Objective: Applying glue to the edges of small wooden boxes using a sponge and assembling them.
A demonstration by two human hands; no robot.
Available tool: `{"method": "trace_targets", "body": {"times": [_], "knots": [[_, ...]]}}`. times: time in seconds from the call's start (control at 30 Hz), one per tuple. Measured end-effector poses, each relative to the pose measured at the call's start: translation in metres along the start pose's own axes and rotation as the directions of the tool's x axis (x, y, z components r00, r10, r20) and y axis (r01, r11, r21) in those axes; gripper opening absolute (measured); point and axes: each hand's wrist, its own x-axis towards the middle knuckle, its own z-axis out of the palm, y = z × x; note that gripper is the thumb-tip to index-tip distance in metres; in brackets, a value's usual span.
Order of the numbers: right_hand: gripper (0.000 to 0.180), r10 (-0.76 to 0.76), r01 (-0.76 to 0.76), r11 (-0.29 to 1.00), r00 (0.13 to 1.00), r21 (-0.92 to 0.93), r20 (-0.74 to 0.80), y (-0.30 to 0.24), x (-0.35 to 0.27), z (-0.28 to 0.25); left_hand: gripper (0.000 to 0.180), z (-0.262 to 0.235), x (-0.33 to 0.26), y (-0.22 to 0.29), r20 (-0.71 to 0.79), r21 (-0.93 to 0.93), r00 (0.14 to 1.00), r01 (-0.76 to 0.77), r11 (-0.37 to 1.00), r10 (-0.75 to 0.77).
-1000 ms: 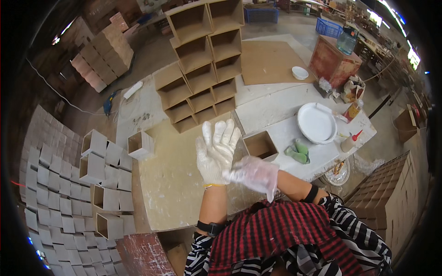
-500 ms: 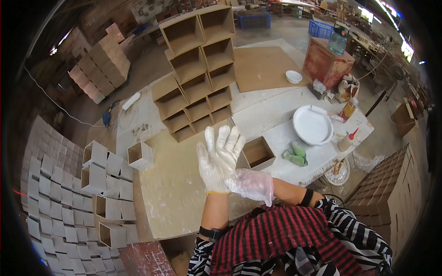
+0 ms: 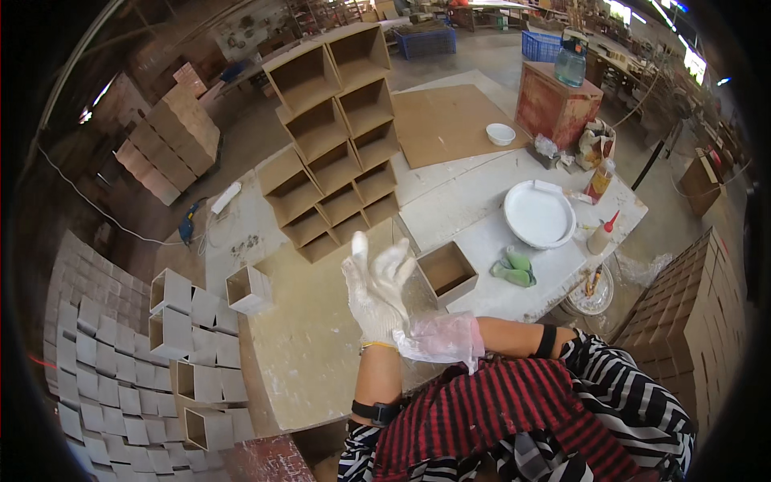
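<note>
My left hand [image 3: 374, 296] wears a white knit work glove with a yellow-edged cuff. It is raised over the worktable with its fingers partly bent and apart, holding nothing. My right hand [image 3: 438, 337], covered in loose pinkish see-through plastic, is closed at the cuff of that glove beside my left wrist; its fingertips are partly hidden. Just right of the hands sits a small open brown box [image 3: 447, 273]. Beyond them rises a stack of open brown box compartments [image 3: 331, 145]. A small white box [image 3: 249, 290] lies at the table's left edge.
To the right are a white basin [image 3: 540, 214], a green cloth-like bundle [image 3: 514, 268], a red-tipped glue bottle [image 3: 601, 234] and a bucket [image 3: 592, 294]. Many stacked grey boxes [image 3: 120, 369] fill the left side. More brown boxes [image 3: 675, 321] stand at right.
My left hand's fingers have bent and the hand has turned from a flat spread. My right hand stays at the glove's cuff. The view has shifted slightly.
</note>
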Motion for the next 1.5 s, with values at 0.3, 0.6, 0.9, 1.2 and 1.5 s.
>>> {"method": "trace_targets", "body": {"times": [0.3, 0.6, 0.9, 1.2, 1.5], "knots": [[0.055, -0.153, 0.048, 0.983, 0.754, -0.178, -0.639, 0.044, 0.002, -0.033, 0.046, 0.016, -0.047, 0.022, 0.239, 0.965, 0.971, -0.236, 0.111, -0.016], [0.089, 0.467, -0.004, 0.633, 0.8, 0.774, -0.378, 0.025, 0.007, -0.031, 0.028, -0.003, -0.052, -0.012, 0.463, 0.882, 0.813, -0.463, 0.089, -0.352], [0.042, -0.076, 0.187, 0.886, 0.961, 0.424, -0.266, 0.044, -0.018, -0.019, 0.027, -0.001, -0.059, -0.024, 0.515, 0.851, 0.549, -0.417, 0.318, -0.658], [0.034, 0.356, -0.533, 0.846, 0.578, -0.01, -0.734, 0.176, -0.119, -0.021, 0.033, -0.054, -0.024, -0.037, 0.143, 0.796, 0.854, 0.201, 0.57, -0.501], [0.057, 0.555, -0.843, 0.459, 0.519, -0.282, -0.65, 0.223, -0.119, -0.006, 0.045, -0.054, 0.05, -0.134, -0.344, 0.737, 0.806, 0.55, 0.392, -0.483]]}}
